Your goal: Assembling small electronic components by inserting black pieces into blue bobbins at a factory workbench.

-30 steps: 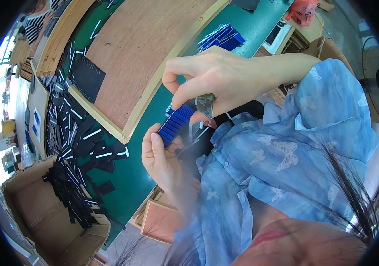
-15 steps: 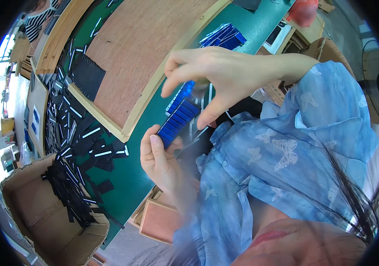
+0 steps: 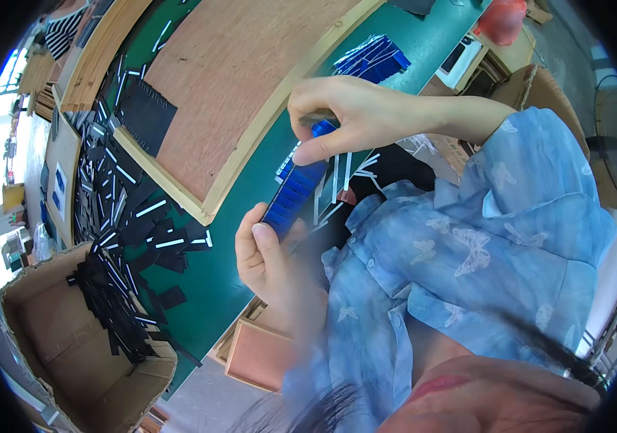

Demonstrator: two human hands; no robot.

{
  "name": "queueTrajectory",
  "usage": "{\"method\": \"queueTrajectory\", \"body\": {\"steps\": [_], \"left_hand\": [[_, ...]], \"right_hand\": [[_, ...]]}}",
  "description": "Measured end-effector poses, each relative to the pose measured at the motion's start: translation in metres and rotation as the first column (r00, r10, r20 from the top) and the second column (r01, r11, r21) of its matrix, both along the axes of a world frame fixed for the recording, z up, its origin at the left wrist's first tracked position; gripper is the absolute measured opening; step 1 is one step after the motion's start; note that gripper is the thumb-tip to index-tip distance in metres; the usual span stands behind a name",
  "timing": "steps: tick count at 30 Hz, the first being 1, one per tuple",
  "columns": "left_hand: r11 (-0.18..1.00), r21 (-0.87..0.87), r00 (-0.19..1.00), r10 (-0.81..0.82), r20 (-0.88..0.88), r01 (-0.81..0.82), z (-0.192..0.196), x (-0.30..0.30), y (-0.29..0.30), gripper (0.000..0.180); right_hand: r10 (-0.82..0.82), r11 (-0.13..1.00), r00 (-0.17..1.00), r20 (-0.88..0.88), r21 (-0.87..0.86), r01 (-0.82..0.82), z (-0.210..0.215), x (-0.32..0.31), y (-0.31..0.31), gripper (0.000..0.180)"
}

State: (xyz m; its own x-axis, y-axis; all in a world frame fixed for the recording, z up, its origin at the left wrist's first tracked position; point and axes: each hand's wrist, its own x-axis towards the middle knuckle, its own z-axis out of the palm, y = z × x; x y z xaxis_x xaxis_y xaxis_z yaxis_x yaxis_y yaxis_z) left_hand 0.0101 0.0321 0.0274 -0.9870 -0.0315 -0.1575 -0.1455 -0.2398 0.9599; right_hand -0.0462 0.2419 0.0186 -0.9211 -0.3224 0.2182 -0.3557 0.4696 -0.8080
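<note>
My left hand (image 3: 265,256) grips the lower end of a stack of thin blue strips (image 3: 295,191), held close to my chest over the edge of the green table (image 3: 229,267). My right hand (image 3: 344,115) pinches the top end of the same stack between thumb and fingers. A few pale strips (image 3: 341,180) show just behind the stack, near my blue shirt.
A wooden-framed brown board (image 3: 229,94) lies on the table ahead. Several black and white strips (image 3: 132,224) are scattered at its left and spill into a cardboard box (image 3: 56,339). Another pile of blue strips (image 3: 370,58) lies farther back. Small wooden trays (image 3: 258,353) sit below the table edge.
My right hand has risen from the middle of the blue stack to its top end, now pinching it there. My left hand has kept its hold on the lower end.
</note>
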Motion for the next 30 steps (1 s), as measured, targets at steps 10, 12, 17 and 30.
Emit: {"method": "queueTrajectory", "body": {"steps": [10, 12, 17, 30], "left_hand": [[0.962, 0.162, 0.975, -0.22, -0.011, 0.219, -0.016, -0.03, -0.053, 0.031], [0.883, 0.406, 0.958, -0.282, 0.056, 0.236, -0.013, -0.029, -0.045, 0.034], [0.607, 0.765, 0.889, -0.446, 0.103, 0.215, -0.028, -0.043, -0.049, 0.025], [0.756, 0.654, 0.983, -0.138, 0.124, 0.024, -0.037, -0.058, -0.063, 0.042]], "right_hand": [[0.257, 0.874, 0.951, 0.17, -0.461, -0.154, 0.012, -0.016, -0.023, 0.018], [0.305, 0.866, 0.952, 0.015, -0.421, -0.27, 0.007, -0.018, -0.043, 0.021], [0.406, 0.847, 0.907, -0.11, -0.328, -0.419, 0.021, -0.062, -0.078, 0.018], [0.18, 0.959, 0.975, -0.127, 0.245, -0.145, 0.008, -0.15, -0.114, 0.028]]}}
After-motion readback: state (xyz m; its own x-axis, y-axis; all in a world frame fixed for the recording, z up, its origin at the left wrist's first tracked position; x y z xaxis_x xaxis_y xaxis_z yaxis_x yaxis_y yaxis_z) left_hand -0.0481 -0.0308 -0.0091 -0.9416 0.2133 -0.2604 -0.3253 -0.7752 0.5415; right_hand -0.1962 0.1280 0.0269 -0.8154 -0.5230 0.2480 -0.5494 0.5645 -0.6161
